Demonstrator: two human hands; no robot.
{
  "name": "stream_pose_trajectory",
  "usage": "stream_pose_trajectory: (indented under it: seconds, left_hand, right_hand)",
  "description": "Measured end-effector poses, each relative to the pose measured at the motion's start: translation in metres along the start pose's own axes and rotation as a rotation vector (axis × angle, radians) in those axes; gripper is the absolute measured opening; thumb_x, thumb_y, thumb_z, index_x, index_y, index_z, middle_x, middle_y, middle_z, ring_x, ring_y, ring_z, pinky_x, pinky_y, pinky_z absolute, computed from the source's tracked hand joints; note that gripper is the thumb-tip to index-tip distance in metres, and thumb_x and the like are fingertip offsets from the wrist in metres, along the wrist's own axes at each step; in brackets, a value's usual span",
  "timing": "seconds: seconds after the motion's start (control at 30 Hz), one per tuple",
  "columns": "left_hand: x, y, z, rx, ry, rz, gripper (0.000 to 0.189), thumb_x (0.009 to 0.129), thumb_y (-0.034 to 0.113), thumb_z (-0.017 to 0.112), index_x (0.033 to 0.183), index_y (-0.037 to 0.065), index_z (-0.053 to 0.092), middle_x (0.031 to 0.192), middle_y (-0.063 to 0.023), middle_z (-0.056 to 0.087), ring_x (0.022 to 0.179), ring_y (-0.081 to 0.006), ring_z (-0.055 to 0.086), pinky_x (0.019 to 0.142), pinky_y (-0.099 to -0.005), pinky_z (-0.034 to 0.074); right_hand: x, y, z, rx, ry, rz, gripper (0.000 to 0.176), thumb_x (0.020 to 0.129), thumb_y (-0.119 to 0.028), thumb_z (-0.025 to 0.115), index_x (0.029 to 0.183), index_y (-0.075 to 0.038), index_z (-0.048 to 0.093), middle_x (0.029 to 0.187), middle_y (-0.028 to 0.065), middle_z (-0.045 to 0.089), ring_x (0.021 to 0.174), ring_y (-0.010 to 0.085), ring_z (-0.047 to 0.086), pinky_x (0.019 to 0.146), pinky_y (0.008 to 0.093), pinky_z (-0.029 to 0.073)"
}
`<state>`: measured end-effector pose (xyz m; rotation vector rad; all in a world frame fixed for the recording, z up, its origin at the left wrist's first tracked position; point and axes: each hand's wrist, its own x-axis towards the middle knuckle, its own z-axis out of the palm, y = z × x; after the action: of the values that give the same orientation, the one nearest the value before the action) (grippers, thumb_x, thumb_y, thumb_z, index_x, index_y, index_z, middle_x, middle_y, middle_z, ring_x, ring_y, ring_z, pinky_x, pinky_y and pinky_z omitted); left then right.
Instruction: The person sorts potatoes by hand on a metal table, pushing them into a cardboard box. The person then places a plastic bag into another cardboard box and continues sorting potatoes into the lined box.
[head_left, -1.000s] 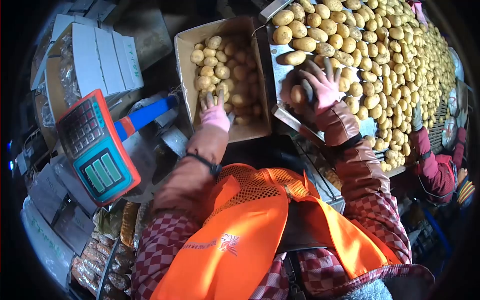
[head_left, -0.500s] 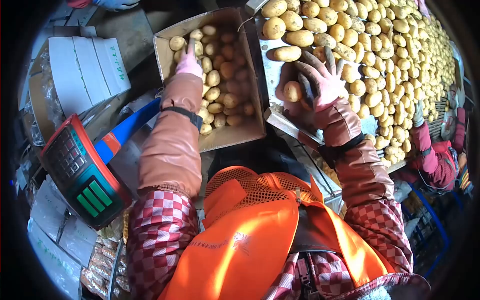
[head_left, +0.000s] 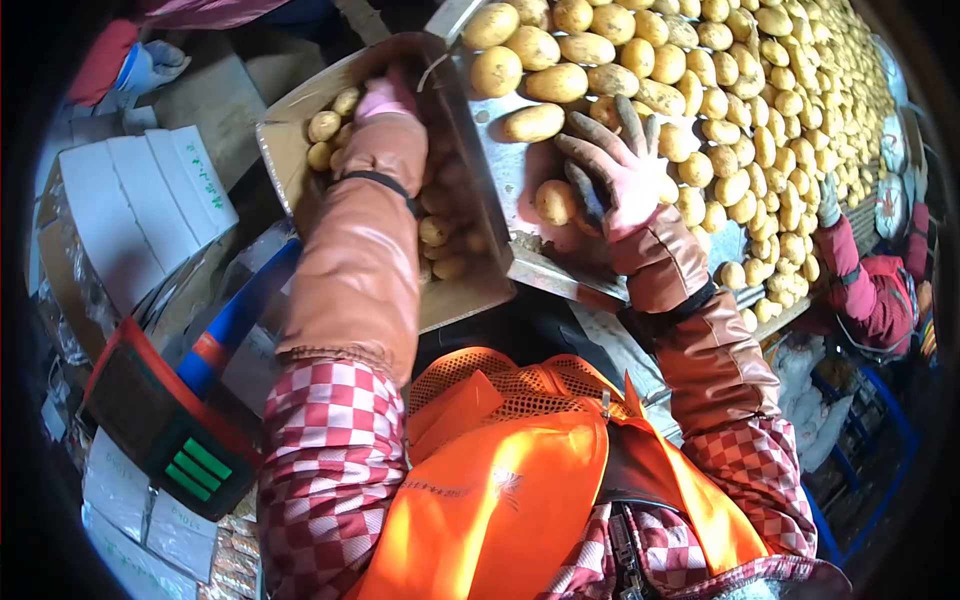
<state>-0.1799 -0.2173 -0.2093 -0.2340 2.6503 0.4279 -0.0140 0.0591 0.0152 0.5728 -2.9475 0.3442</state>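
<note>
My left hand (head_left: 383,97), in a pink glove, reaches deep into an open cardboard box (head_left: 462,300) of potatoes (head_left: 325,128) and rests at its far side; I cannot see whether it holds one. My right hand (head_left: 622,172), in a pink and grey glove, lies flat with fingers spread on the metal sorting table (head_left: 505,180). It touches a single potato (head_left: 553,201) at its thumb and is nearest the big spread of potatoes (head_left: 740,110) beyond it.
A red and teal weighing scale (head_left: 165,430) with a blue post (head_left: 232,325) stands at the left. Flat white cartons (head_left: 150,205) are stacked behind it. Another person in red sleeves (head_left: 870,290) works at the table's right side. A gloved hand (head_left: 145,65) shows top left.
My left arm has stretched farther into the box, from its near edge to its far side. My right hand has stayed spread on the table by the same potato.
</note>
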Motion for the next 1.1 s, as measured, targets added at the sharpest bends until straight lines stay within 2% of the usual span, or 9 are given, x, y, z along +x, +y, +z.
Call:
stream_pose_trajectory:
  seconds: [0.27, 0.47, 0.53, 0.6, 0.67, 0.77, 0.83, 0.93, 1.1]
  left_hand:
    - [-0.071, -0.001, -0.065, -0.077, 0.016, 0.022, 0.050, 0.087, 0.024, 0.068, 0.134, 0.022, 0.051, 0.119, -0.0180, 0.066, 0.109, -0.0366, 0.064, 0.091, -0.0457, 0.051]
    - [-0.158, -0.084, -0.033, -1.299, 0.325, -0.127, 0.037, 0.089, 0.024, 0.074, 0.120, 0.010, 0.060, 0.093, -0.0031, 0.066, 0.084, -0.0138, 0.061, 0.075, -0.0336, 0.052]
    - [-0.229, -0.072, -0.094, -2.037, 0.189, -0.612, 0.031, 0.090, 0.026, 0.072, 0.114, 0.008, 0.063, 0.088, -0.0006, 0.065, 0.075, -0.0158, 0.060, 0.068, -0.0312, 0.052]
    - [-0.286, -0.056, -0.113, -1.199, 0.235, -0.193, 0.015, 0.095, 0.017, 0.064, 0.106, 0.008, 0.067, 0.091, -0.0029, 0.067, 0.077, -0.0150, 0.063, 0.070, -0.0294, 0.054]
    - [-0.320, -0.033, -0.117, -2.139, -0.056, -0.381, 0.019, 0.096, 0.022, 0.061, 0.105, 0.007, 0.069, 0.095, -0.0023, 0.070, 0.081, -0.0158, 0.068, 0.074, -0.0295, 0.055]
    - [-0.352, -0.042, -0.074, -1.055, -0.022, 0.193, 0.030, 0.096, 0.030, 0.062, 0.110, 0.004, 0.068, 0.099, -0.0121, 0.074, 0.087, -0.0231, 0.072, 0.079, -0.0308, 0.055]
    - [-0.326, -0.039, -0.061, -0.544, 0.131, -0.008, 0.032, 0.094, 0.032, 0.066, 0.113, 0.006, 0.069, 0.093, -0.0147, 0.074, 0.087, -0.0266, 0.072, 0.079, -0.0354, 0.055]
    - [-0.286, -0.051, -0.015, 0.075, -0.016, 0.304, 0.062, 0.080, 0.016, 0.076, 0.137, 0.023, 0.055, 0.154, -0.0121, 0.038, 0.139, -0.0363, 0.040, 0.106, -0.0428, 0.045]
    - [-0.191, -0.036, 0.014, 0.136, -0.158, 0.228, 0.067, 0.075, 0.008, 0.070, 0.138, 0.024, 0.055, 0.164, -0.0112, 0.011, 0.150, -0.0409, 0.010, 0.117, -0.0606, 0.022]
  right_hand:
    - [-0.004, 0.006, 0.014, 0.141, 0.067, 0.032, 0.028, 0.086, -0.019, 0.067, 0.114, -0.020, 0.072, 0.130, 0.0027, 0.064, 0.137, 0.0409, 0.042, 0.111, 0.0626, 0.027]
    - [-0.007, 0.003, 0.009, -0.017, -0.016, -0.016, 0.041, 0.085, -0.025, 0.068, 0.126, -0.027, 0.065, 0.141, 0.0019, 0.055, 0.139, 0.0427, 0.038, 0.109, 0.0713, 0.021]
    - [-0.007, -0.015, -0.018, 0.077, 0.043, -0.020, 0.054, 0.080, -0.018, 0.073, 0.132, -0.023, 0.061, 0.141, 0.0097, 0.054, 0.136, 0.0403, 0.041, 0.112, 0.0586, 0.029]
    - [-0.022, -0.042, -0.029, 0.628, 0.068, -0.018, 0.056, 0.084, -0.023, 0.073, 0.137, -0.015, 0.057, 0.133, 0.0168, 0.058, 0.129, 0.0337, 0.051, 0.107, 0.0474, 0.040]
    - [-0.043, -0.107, -0.041, 1.169, -0.132, 0.437, 0.052, 0.091, -0.027, 0.069, 0.137, -0.008, 0.054, 0.111, 0.0140, 0.064, 0.100, 0.0252, 0.062, 0.085, 0.0376, 0.050]
    - [-0.069, -0.141, -0.010, 1.655, -0.310, 0.600, 0.050, 0.095, -0.028, 0.065, 0.135, -0.001, 0.052, 0.081, 0.0062, 0.065, 0.065, 0.0147, 0.060, 0.055, 0.0272, 0.049]
    - [-0.091, -0.131, -0.002, 1.965, -0.657, 0.825, 0.048, 0.093, -0.024, 0.068, 0.130, 0.002, 0.053, 0.076, 0.0050, 0.061, 0.062, 0.0133, 0.059, 0.052, 0.0235, 0.046]
    - [-0.148, -0.094, 0.055, 1.987, -0.714, 0.655, 0.041, 0.092, -0.021, 0.068, 0.125, 0.001, 0.057, 0.081, 0.0053, 0.063, 0.065, 0.0130, 0.059, 0.053, 0.0238, 0.045]
    - [-0.172, -0.094, 0.062, 1.438, -0.512, 0.620, 0.030, 0.096, -0.021, 0.059, 0.117, 0.001, 0.060, 0.073, 0.0047, 0.061, 0.058, 0.0137, 0.056, 0.051, 0.0276, 0.045]
